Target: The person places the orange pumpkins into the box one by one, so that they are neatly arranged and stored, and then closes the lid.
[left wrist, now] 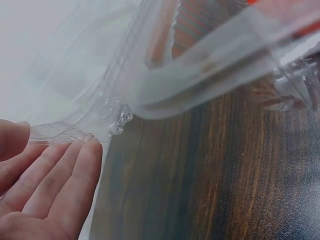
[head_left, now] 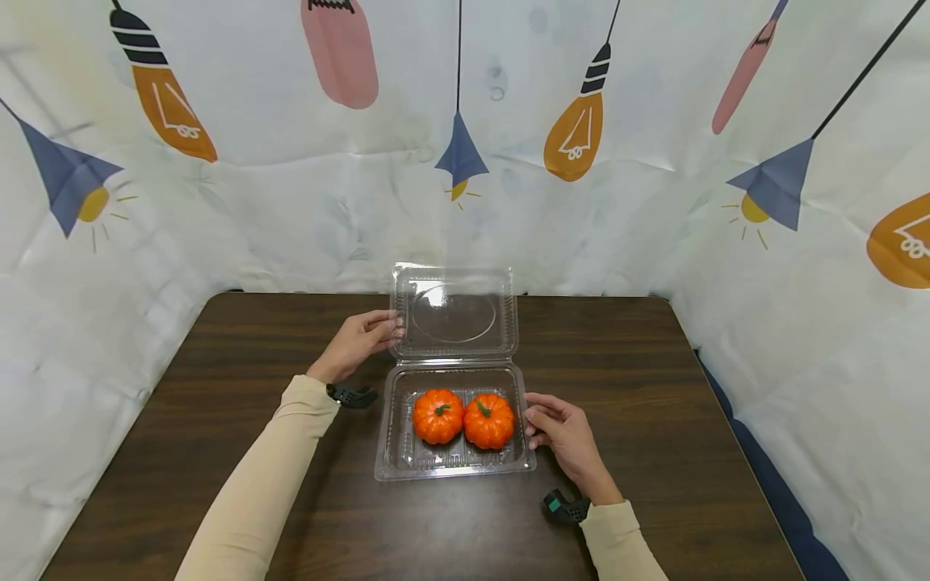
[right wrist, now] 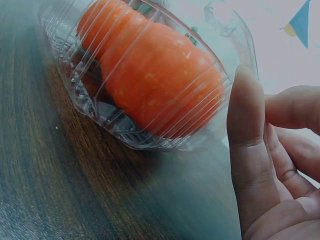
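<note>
A dark brown, wood-grained table (head_left: pixel 617 363) with a smooth surface and rounded far corners carries a clear, rectangular, hinged plastic container (head_left: pixel 458 473). The container's ribbed base lies directly on the tabletop, its open lid (head_left: pixel 454 315) raised at the far side. Bare wood grain spreads to the left and right of the container, streaked from side to side. A pale sheen shows just in front of the container; the table's straight far edge runs behind it.

From above, the two orange pumpkins (head_left: pixel 438 416) can be reached freely. Passage from behind is barred by the raised lid (head_left: pixel 454 323), and low passage by the tray's (head_left: pixel 454 474) walls; the sides are partly obstructed by the left hand (head_left: pixel 358 342) and right hand (head_left: pixel 565 433).
</note>
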`<state>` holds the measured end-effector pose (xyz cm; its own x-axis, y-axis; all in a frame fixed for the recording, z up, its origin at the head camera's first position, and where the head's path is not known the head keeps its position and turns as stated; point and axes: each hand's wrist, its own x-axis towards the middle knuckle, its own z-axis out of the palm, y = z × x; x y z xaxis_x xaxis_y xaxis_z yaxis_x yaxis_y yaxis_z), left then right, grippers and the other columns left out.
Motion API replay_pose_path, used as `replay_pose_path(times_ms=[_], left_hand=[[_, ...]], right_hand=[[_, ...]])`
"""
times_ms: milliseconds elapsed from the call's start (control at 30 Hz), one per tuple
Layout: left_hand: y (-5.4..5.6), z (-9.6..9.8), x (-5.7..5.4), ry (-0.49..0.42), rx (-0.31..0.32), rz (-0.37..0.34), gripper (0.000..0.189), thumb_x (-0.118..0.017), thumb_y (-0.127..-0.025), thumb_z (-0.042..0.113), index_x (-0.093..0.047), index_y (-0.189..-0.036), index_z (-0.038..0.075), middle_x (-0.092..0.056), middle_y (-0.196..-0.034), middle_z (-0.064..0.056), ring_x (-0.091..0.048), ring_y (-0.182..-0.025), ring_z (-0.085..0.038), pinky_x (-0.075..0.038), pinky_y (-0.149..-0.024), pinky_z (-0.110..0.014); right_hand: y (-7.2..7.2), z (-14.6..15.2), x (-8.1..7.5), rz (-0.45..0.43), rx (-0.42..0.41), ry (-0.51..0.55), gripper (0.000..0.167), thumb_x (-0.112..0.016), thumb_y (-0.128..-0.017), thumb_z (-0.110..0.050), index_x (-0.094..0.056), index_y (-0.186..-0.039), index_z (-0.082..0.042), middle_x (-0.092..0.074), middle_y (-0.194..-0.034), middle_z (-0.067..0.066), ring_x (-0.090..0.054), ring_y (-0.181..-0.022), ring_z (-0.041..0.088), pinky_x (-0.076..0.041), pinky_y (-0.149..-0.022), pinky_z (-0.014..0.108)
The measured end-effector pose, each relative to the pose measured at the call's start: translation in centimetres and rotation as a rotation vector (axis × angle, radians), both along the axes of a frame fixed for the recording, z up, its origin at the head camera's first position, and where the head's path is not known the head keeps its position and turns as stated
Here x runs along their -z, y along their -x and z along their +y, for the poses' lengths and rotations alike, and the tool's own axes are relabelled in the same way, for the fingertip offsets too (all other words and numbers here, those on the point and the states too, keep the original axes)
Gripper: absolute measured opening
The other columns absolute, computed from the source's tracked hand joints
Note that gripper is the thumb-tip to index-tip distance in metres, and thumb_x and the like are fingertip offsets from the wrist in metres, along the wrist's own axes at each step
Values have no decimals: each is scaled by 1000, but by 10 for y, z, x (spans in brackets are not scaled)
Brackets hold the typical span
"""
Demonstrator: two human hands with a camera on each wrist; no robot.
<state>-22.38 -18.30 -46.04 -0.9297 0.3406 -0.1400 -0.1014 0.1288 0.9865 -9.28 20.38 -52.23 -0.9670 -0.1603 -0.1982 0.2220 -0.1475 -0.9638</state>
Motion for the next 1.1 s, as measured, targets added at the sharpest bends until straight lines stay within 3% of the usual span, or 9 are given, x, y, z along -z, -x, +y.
replay_pose_path(times_ms=[100,333,467,667,867,1100], left_hand=[[-1,-1,-3,-9,5,1,54,-48,-110,13,-32,-157,-8,-44,-157,-32,-68,-121,-10,-55,-105,-27],[-3,0,-8,-2,16,17,54,-47,-110,11,-31,-159,-6,-41,-160,-31,-53,-142,-38,-54,-107,-29],[-5,0,-11,18,12,25,53,-48,-110,9,-33,-158,-5,-43,-159,-29,-49,-144,-43,-53,-108,-30],[-7,0,-15,110,-7,44,55,-50,-109,11,-33,-160,-1,-43,-160,-26,-51,-143,-42,-54,-106,-28],[-11,1,-22,63,13,68,55,-54,-107,6,-36,-158,-1,-45,-158,-28,-51,-143,-43,-51,-110,-38],[-13,0,-28,70,57,103,56,-54,-107,7,-35,-158,-5,-42,-159,-30,-47,-144,-47,-54,-106,-29]], right_hand=[[0,0,0,-3,0,-4,47,-70,-99,-15,-58,-138,8,-71,-88,-5,-64,-70,8,-61,-61,23],[-1,-1,-1,-7,1,-9,47,-70,-99,-15,-58,-138,8,-71,-89,-5,-64,-70,9,-61,-61,23],[-2,-1,-1,-1,0,-7,47,-70,-99,-15,-58,-138,8,-71,-90,-5,-64,-70,8,-61,-61,22],[-2,-1,0,3,-2,-2,46,-69,-100,-15,-57,-139,8,-71,-88,-5,-64,-70,8,-61,-61,22],[-2,-1,0,1,5,-8,46,-69,-100,-15,-58,-138,8,-71,-90,-5,-64,-70,9,-62,-61,23],[-2,-2,-2,-6,17,-20,44,-70,-99,-15,-59,-137,7,-72,-90,-4,-64,-71,10,-62,-61,23]])
